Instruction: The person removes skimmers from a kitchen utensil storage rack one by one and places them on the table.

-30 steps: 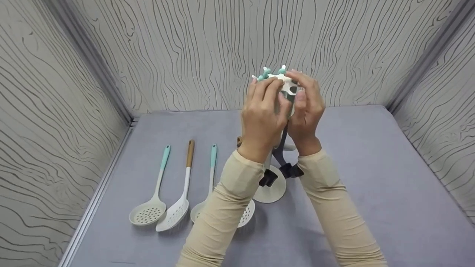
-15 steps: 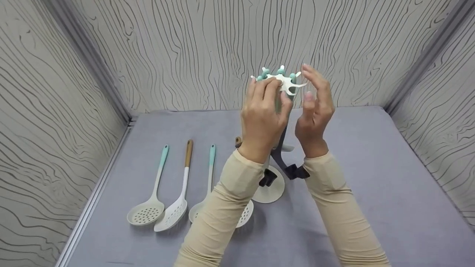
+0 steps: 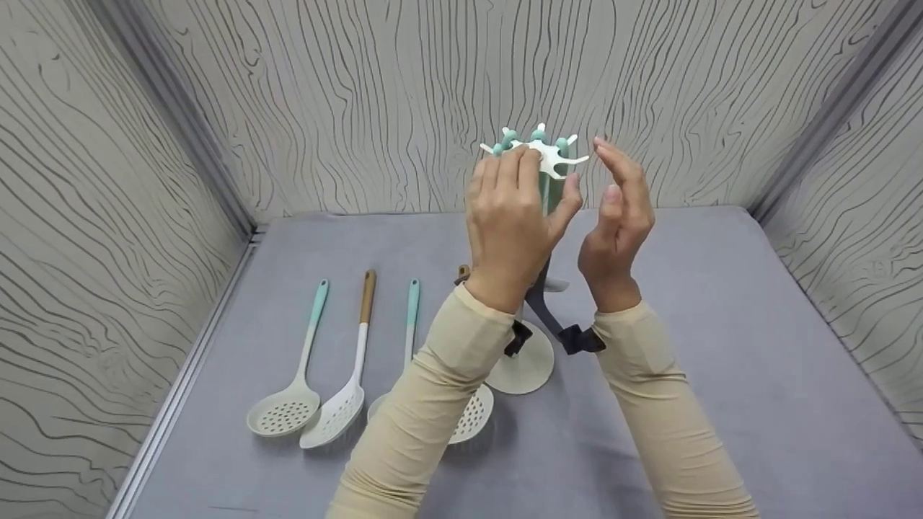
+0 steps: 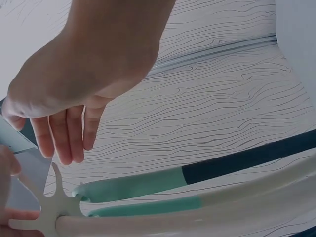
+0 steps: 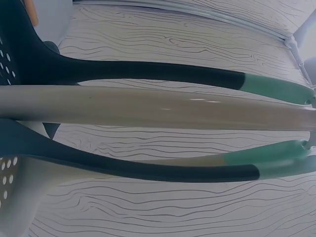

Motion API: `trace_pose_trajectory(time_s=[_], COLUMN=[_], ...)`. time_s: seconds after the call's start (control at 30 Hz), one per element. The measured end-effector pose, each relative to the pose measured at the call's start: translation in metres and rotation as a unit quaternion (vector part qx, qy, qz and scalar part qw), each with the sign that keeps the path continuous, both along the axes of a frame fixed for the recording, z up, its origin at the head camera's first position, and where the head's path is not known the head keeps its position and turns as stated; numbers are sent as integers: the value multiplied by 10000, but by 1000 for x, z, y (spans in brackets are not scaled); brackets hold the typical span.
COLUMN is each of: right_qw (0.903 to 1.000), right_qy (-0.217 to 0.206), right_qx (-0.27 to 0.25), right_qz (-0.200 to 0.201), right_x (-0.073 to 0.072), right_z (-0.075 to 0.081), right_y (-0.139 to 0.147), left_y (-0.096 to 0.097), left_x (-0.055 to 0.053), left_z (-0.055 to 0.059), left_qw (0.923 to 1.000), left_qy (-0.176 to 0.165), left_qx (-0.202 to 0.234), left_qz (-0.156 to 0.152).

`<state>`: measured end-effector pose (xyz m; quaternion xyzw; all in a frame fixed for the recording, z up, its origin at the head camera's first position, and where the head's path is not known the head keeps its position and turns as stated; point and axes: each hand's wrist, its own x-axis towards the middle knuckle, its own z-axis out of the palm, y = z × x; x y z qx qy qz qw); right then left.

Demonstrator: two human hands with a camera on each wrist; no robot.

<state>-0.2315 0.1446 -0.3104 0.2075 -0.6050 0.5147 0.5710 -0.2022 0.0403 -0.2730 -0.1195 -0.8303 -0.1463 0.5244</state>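
Note:
A cream utensil stand (image 3: 523, 364) with a round base and a star-shaped hook top rises in the middle. My left hand (image 3: 508, 216) holds that top, fingers bent over its hub; in the left wrist view fingertips (image 4: 24, 215) touch the hooks. My right hand (image 3: 616, 223) is just right of the top, apart from it, with loosely bent fingers and nothing in them. Utensils hang around the pole, including a dark one with a mint handle end (image 5: 163, 69) and another dark utensil (image 5: 187, 173). Perforated heads show at the left of the right wrist view.
On the grey cloth-covered table (image 3: 721, 324) lie a skimmer (image 3: 285, 414) with a mint handle and a slotted turner (image 3: 335, 414) with a brown handle. Another mint-handled utensil (image 3: 412, 303) and a perforated head (image 3: 474, 414) are partly behind the left sleeve. Wood-patterned walls surround the table.
My right hand has come off the hook top and moved right. My left hand stays at the top, its thumb now spread outward. The stand's top has shifted slightly left.

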Motion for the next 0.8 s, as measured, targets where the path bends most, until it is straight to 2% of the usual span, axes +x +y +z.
trace_pose_trajectory(time_s=[0.13, 0.47, 0.8], right_qw=[10000, 9997, 9998], right_qy=[-27, -132, -210], right_qx=[21, 123, 73], right_qz=[-52, -180, -15], right_x=[0, 1, 2], right_z=[-4, -13, -20], right_y=[1, 3, 7], left_y=[0, 0, -2], left_x=[0, 2, 4], left_z=[1, 3, 3], left_qw=[10000, 9996, 9991], left_qy=[-14, -88, -149], left_qx=[-6, 91, 45], left_qz=[-5, -272, -401])
